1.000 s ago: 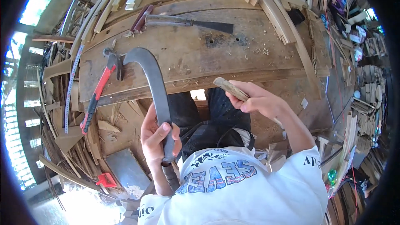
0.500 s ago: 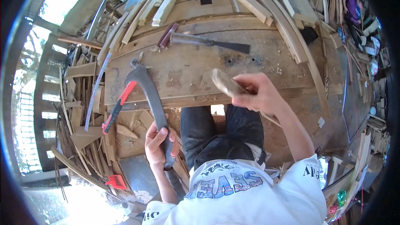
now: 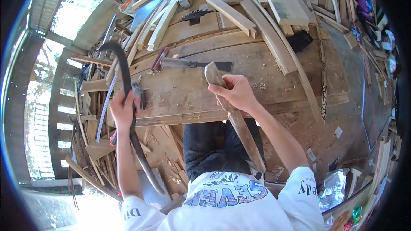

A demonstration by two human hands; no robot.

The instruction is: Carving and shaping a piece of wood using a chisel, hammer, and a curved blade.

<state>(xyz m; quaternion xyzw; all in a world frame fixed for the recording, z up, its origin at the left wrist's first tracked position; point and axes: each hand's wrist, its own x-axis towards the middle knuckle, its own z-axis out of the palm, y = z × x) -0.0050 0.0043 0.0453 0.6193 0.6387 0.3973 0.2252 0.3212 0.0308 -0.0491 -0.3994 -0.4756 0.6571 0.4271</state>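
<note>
My left hand [image 3: 123, 110] is closed around the middle of a billhook [image 3: 123, 66], a dark, curved blade with a hooked tip. The hook points up over the bench's left end, and the grip hangs down beside my forearm. In my right hand [image 3: 234, 93] is a long stick of wood [image 3: 243, 134], pinched near its pointed upper end. The stick slants down in front of my legs. Behind my left hand lies a hammer [image 3: 138, 93], its red and black handle mostly hidden. A broad chisel [image 3: 179, 62] lies across the bench, its blade partly behind the stick.
The wooden bench [image 3: 180, 98] bears wood chips, a dark red block [image 3: 159, 59] and a toothed saw blade [image 3: 195, 17]. Long planks [image 3: 274, 38] cover its far side. Scrap wood [image 3: 96, 119] is piled at left. A red scrap-strewn floor [image 3: 295, 130] lies at right.
My left hand has risen and moved left with the billhook, now turned edge-on. My right hand has moved slightly left and turned the stick, showing its full length.
</note>
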